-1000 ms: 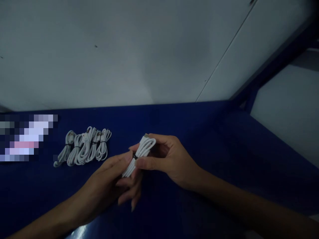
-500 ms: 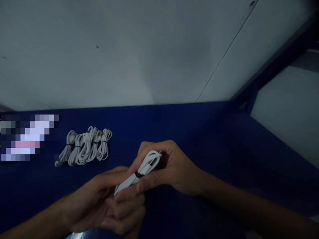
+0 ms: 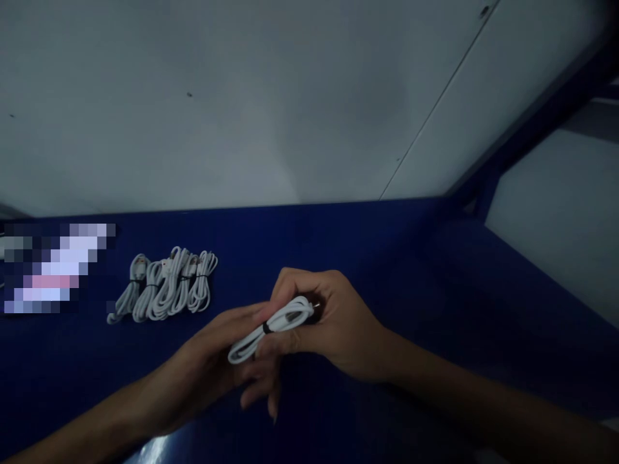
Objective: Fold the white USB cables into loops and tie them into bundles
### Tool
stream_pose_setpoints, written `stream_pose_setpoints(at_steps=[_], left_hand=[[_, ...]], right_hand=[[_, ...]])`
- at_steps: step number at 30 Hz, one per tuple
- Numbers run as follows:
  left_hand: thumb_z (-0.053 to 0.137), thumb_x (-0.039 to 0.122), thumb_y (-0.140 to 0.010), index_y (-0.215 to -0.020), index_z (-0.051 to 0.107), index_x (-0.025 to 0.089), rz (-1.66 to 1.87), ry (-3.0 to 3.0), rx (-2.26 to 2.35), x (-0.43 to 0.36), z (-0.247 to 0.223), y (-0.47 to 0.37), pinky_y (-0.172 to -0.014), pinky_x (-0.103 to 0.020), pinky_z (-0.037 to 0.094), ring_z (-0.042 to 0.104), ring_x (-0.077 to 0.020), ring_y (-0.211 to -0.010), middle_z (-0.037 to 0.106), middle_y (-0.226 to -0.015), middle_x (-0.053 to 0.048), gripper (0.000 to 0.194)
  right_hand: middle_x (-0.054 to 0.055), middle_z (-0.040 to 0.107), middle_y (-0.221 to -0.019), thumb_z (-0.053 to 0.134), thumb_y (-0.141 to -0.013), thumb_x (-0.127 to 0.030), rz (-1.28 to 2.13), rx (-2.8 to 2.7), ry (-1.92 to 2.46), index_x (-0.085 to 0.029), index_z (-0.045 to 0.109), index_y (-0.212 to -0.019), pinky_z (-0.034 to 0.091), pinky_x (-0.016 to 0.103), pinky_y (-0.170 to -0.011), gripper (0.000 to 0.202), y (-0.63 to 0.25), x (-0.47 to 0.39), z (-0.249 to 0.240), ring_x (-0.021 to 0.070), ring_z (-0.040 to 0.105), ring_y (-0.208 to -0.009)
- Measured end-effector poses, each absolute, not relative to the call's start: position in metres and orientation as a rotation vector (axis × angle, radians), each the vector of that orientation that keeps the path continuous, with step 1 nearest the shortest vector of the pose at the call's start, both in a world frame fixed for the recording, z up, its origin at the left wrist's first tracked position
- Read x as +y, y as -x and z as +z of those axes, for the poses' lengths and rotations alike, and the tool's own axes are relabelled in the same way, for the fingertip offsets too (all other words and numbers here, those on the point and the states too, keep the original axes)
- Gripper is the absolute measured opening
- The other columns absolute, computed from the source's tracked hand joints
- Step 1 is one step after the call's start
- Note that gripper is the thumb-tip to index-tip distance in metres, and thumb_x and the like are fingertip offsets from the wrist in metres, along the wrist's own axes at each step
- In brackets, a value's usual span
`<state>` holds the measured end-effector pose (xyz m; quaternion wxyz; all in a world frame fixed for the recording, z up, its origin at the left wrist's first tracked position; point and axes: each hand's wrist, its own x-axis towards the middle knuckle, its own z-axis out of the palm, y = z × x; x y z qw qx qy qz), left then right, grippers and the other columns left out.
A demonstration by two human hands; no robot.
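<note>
A coiled white cable (image 3: 251,343) with a black tie around its middle is pinched between the thumb and fingers of my right hand (image 3: 345,325). A metal plug shows among its loops near the right palm. My left hand (image 3: 193,367) is right beside the bundle's left end, its thumb side close to my right fingers. The left fingers are loosened and reach out below the cable; the coil partly hides them. Whether they still touch it, I cannot tell.
Several tied white cables (image 3: 171,290) lie in a row on the blue tabletop (image 3: 309,238), left of my hands. A pixelated bright object (image 3: 62,267) lies further left. A pale panel (image 3: 242,109) rises behind the table, with a blue frame (image 3: 488,174) at right.
The cable bundle has turned to lie flatter in my right hand. My left fingers have uncurled and loosened from around its lower end. The row of cables has not moved.
</note>
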<state>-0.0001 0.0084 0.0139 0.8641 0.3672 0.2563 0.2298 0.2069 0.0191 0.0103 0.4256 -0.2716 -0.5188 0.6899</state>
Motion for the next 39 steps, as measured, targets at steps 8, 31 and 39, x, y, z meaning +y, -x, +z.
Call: stream_pose_setpoints(at_steps=[8, 31, 39], left_hand=[[0.052, 0.043, -0.114, -0.096, 0.071, 0.015, 0.684, -0.879, 0.603, 0.011, -0.001, 0.000, -0.072, -0.035, 0.064, 0.059, -0.0136, -0.062, 0.060, -0.079, -0.001, 0.038], [0.043, 0.045, -0.116, -0.096, 0.073, 0.014, 0.713, -0.912, 0.701, 0.010, 0.006, -0.003, -0.057, -0.031, 0.063, 0.065, -0.0162, -0.045, 0.072, -0.061, -0.007, 0.047], [0.046, 0.044, -0.115, -0.107, 0.072, 0.015, 0.722, -1.005, 0.724, 0.009, 0.009, -0.004, -0.065, -0.032, 0.065, 0.072, -0.0174, -0.057, 0.078, -0.082, -0.009, 0.040]], right_hand=[[0.005, 0.080, -0.079, 0.090, -0.092, -0.033, 1.859, -1.182, 0.608, -0.020, 0.067, -0.097, 0.069, 0.040, -0.060, 0.027, -0.206, 0.019, 0.011, 0.0250, 0.081, -0.066], [-0.001, 0.068, -0.078, 0.076, -0.100, -0.042, 1.924, -1.129, 0.739, -0.019, 0.080, -0.112, 0.032, 0.022, -0.048, 0.027, -0.204, 0.029, 0.006, 0.0078, 0.048, -0.055], [-0.002, 0.066, -0.080, 0.082, -0.097, -0.044, 1.816, -1.091, 0.866, -0.019, 0.082, -0.113, 0.033, 0.020, -0.047, 0.029, -0.203, 0.027, 0.004, 0.0056, 0.048, -0.055]])
